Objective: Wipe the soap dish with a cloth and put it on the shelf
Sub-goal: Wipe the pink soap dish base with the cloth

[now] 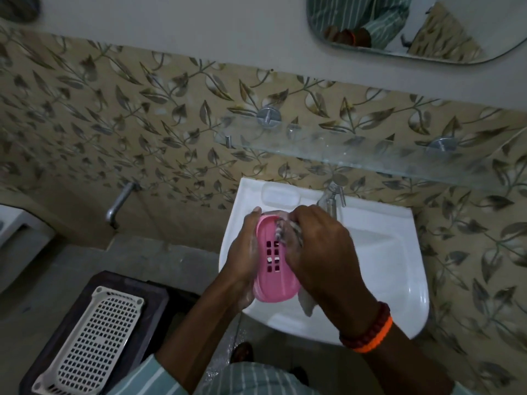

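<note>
A pink oval soap dish [273, 277] with square drain holes is held over the white washbasin [399, 280]. My left hand [243, 252] grips its left edge from below and looks soapy. My right hand [319, 252] is shut on a pale striped cloth [281, 229] pressed into the dish's upper part; a cloth end [308, 305] hangs below the dish. The glass shelf [356, 155] is fixed to the wall above the basin.
A chrome tap [332, 195] stands at the basin's back. A second spout [118, 205] sticks out of the wall at left. A white perforated tray [91, 343] lies on a dark stool at lower left. A mirror [413, 27] hangs at top right.
</note>
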Demonstrator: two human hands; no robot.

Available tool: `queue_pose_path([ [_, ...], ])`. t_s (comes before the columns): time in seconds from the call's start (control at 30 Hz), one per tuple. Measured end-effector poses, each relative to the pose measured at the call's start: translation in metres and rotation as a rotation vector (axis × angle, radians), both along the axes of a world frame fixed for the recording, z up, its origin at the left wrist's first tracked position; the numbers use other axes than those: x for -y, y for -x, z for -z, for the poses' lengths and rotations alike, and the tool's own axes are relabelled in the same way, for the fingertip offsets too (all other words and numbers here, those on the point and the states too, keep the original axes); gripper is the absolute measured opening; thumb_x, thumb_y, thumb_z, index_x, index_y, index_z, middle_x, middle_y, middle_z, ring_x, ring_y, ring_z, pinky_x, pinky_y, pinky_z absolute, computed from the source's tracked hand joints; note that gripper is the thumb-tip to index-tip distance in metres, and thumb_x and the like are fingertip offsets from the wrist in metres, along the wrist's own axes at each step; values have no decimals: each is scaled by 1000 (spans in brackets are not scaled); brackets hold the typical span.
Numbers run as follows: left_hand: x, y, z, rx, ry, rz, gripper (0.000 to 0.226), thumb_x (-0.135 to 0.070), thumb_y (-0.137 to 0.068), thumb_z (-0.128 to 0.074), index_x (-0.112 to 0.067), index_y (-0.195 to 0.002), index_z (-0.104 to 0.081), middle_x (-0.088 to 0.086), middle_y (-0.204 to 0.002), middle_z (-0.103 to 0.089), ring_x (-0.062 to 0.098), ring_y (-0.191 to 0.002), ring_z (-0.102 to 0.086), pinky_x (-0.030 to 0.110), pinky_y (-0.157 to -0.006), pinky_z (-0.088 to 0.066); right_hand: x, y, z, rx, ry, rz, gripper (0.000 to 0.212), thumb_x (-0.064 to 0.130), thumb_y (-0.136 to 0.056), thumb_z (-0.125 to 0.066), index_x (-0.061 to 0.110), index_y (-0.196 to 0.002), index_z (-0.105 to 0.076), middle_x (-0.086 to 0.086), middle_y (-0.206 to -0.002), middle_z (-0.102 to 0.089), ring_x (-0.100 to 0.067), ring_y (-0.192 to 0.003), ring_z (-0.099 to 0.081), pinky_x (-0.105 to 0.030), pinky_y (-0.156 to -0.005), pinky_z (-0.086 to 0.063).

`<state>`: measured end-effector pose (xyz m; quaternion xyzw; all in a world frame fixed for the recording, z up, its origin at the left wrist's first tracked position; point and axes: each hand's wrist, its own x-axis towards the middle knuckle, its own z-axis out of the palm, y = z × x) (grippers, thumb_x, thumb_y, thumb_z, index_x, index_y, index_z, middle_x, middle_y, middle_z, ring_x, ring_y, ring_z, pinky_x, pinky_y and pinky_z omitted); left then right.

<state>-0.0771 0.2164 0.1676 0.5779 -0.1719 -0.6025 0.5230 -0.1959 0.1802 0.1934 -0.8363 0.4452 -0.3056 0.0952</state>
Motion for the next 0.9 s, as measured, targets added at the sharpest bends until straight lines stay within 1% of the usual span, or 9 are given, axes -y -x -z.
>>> queue_pose_path([
  [0.1,5,-1,2,-84,21,-10,68,-64,-96,-41,-8,-109,-76,18,-103,-77,32,-101,-72,41,-90,-57,-18,-10,3,162,-138,-82,15,9,-84,-74,10,-97,-67,-4,-91,-71,-16,-81,-67,-33,-74,-59],
  [0.23,4,-5,10,-93,85,-22,77,-70,-95,-29,-12,-105,-79,18,-105,-76,32,-104,-71,43,-97,-55,-31,-10,8,239,-213,-137,25,8,-82,-74,17,-105,-68,2,-102,-71,-7,-94,-65,-22,-87,-55],
  [0.4,-8,-2,-2,152,103,97,104,-100,-57,-20,-27,-107,-75,8,-106,-78,26,-105,-72,54,-104,-49,-25,4,9,9,-83,12,19,18,-85,-74,11,-101,-66,-5,-94,-67,-18,-75,-66,-30,-60,-60],
  [0.5,-15,-9,-10,277,159,153,83,-78,-68,-9,-28,-93,-70,-12,-73,-78,1,-78,-74,20,-85,-58,-26,21,1,81,-187,56,16,16,-84,-75,19,-95,-64,4,-88,-64,-11,-71,-61,-26,-62,-57],
  [0.63,-19,-10,-22,372,312,223,92,-85,-63,-9,-25,-99,-68,-3,-78,-77,6,-73,-74,14,-70,-57,-28,36,-15,159,-62,77,20,9,-90,-65,15,-108,-68,2,-98,-63,-3,-82,-56,-5,-76,-46],
  [0.73,-14,0,-23,393,478,330,95,-83,-77,-9,-13,-109,-65,-13,-90,-76,4,-97,-71,8,-84,-49,-42,27,-18,141,-47,-58,28,6,-91,-64,18,-116,-67,0,-110,-62,-2,-92,-57,-5,-82,-48],
  [0.8,-13,-1,-18,457,497,334,98,-82,-82,-7,-9,-117,-63,-7,-107,-76,7,-109,-68,9,-94,-46,-57,19,-18,134,14,-145,34,5,-87,-66,19,-118,-65,-4,-115,-63,-11,-101,-61,-19,-88,-55],
  [0.87,-13,-5,-12,477,540,325,68,-48,-105,-7,-10,-122,-60,5,-113,-73,14,-109,-67,10,-98,-44,-62,21,-19,157,53,-165,37,6,-86,-64,19,-120,-63,-7,-115,-65,-18,-103,-64,-29,-89,-57],
  [0.9,-12,-6,-11,454,561,322,60,-28,-109,-4,-13,-121,-61,-3,-108,-73,10,-105,-67,9,-96,-44,-58,24,-17,166,55,-141,32,9,-88,-60,18,-119,-64,-7,-114,-65,-18,-102,-64,-27,-89,-56],
])
